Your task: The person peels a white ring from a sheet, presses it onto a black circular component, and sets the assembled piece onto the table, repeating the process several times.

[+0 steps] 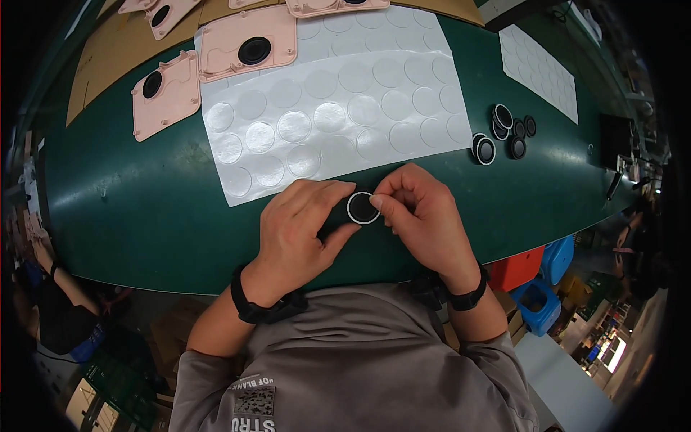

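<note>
White-rimmed black disc (362,209): left hand (291,223), half-open, braces it between thumb and finger, apparently for steadiness; right hand (423,218), nearly closed, pinches edge.

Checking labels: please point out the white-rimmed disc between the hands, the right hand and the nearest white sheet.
White-rimmed disc (361,209): head view, black face.
Right hand (426,210): head view, its back.
White sheet (350,129): head view, gap between circles.

Smooth sheet (350,129) (glossy circles (330,115))
</note>
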Demonstrator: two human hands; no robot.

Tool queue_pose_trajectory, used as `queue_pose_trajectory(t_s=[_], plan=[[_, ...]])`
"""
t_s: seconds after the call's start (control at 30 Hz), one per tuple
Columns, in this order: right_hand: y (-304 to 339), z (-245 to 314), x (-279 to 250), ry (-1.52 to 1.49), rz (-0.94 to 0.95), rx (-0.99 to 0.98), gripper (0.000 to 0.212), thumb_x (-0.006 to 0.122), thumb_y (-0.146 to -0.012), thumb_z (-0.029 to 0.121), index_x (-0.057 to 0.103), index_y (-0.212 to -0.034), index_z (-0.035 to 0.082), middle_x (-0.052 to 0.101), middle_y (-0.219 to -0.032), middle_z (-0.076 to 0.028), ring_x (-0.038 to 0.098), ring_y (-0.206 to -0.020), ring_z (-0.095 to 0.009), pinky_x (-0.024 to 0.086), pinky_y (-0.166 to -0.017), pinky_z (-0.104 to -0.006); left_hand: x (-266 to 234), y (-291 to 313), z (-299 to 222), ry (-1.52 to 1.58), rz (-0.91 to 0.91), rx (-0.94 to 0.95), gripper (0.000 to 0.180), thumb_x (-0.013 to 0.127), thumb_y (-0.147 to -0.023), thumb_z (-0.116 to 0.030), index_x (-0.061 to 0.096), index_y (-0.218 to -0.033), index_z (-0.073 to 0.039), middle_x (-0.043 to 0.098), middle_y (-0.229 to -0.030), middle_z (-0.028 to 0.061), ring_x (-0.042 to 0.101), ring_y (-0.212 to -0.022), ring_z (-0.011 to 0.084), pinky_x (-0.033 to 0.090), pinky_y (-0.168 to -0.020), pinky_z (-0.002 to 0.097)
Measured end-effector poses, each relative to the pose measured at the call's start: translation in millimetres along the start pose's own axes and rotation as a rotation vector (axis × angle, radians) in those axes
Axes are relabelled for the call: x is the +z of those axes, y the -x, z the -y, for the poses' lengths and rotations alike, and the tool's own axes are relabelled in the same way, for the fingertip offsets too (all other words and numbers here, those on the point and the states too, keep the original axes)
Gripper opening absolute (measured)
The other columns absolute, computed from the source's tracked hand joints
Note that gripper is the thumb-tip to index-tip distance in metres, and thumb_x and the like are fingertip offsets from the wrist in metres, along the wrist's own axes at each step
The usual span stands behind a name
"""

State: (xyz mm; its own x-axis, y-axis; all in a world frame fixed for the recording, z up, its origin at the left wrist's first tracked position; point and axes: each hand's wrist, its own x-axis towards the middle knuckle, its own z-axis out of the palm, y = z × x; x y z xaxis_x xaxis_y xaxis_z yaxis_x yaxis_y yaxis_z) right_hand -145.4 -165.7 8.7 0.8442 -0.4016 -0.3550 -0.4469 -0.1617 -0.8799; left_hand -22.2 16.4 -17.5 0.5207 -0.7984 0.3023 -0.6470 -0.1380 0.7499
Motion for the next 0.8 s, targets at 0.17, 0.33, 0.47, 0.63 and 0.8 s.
queue_pose_trajectory(t_s=[0.17,0.33,0.47,0.63,0.8], plan=[[-1.2,-0.7,1.5,0.005,-0.019,-0.009,0.010,0.073,-0.101,0.002,0.063,-0.100,0.000,0.066,-0.086,0.001,0.060,-0.071,-0.004,0.048,-0.061,-0.0211,-4.0,-3.8,-5.6,0.033,0.004,0.009,0.055,0.092,-0.074,-0.010,0.071,-0.124,-0.009,0.075,-0.114,0.0084,0.071,-0.098,0.0312,0.058,-0.078,0.0409],[-1.4,0.0,2.8,0.035,-0.034,-0.047,0.010,0.073,-0.100,0.000,0.063,-0.100,0.000,0.066,-0.085,0.000,0.060,-0.070,-0.004,0.048,-0.060,-0.0212,0.7,-2.9,0.0,-0.007,-0.007,0.040,0.050,0.092,-0.073,-0.012,0.073,-0.120,-0.010,0.074,-0.112,0.0062,0.070,-0.094,0.0286,0.057,-0.077,0.0392],[-0.8,0.1,3.4,0.051,-0.045,-0.056,0.009,0.073,-0.100,0.000,0.064,-0.100,0.000,0.067,-0.085,0.000,0.061,-0.070,-0.004,0.049,-0.061,-0.0213,4.4,-0.6,0.9,-0.032,-0.025,0.033,0.047,0.093,-0.073,-0.012,0.075,-0.116,-0.011,0.075,-0.110,0.0048,0.070,-0.092,0.0270,0.057,-0.076,0.0384],[0.0,1.4,3.1,-0.034,-0.042,-0.005,0.007,0.071,-0.102,0.001,0.065,-0.103,-0.001,0.068,-0.086,-0.001,0.064,-0.072,-0.005,0.053,-0.063,-0.0220,5.3,-0.7,-0.4,-0.027,-0.023,0.026,0.045,0.093,-0.073,-0.012,0.075,-0.115,-0.011,0.075,-0.110,0.0042,0.070,-0.092,0.0268,0.057,-0.075,0.0381],[2.1,9.2,2.5,-0.189,-0.054,0.091,0.006,0.069,-0.104,0.002,0.066,-0.107,-0.002,0.071,-0.090,-0.003,0.068,-0.076,-0.007,0.056,-0.066,-0.0231,5.2,-1.5,0.1,-0.023,-0.036,0.032,0.046,0.093,-0.073,-0.010,0.074,-0.115,-0.011,0.075,-0.109,0.0046,0.070,-0.092,0.0271,0.057,-0.075,0.0381]])
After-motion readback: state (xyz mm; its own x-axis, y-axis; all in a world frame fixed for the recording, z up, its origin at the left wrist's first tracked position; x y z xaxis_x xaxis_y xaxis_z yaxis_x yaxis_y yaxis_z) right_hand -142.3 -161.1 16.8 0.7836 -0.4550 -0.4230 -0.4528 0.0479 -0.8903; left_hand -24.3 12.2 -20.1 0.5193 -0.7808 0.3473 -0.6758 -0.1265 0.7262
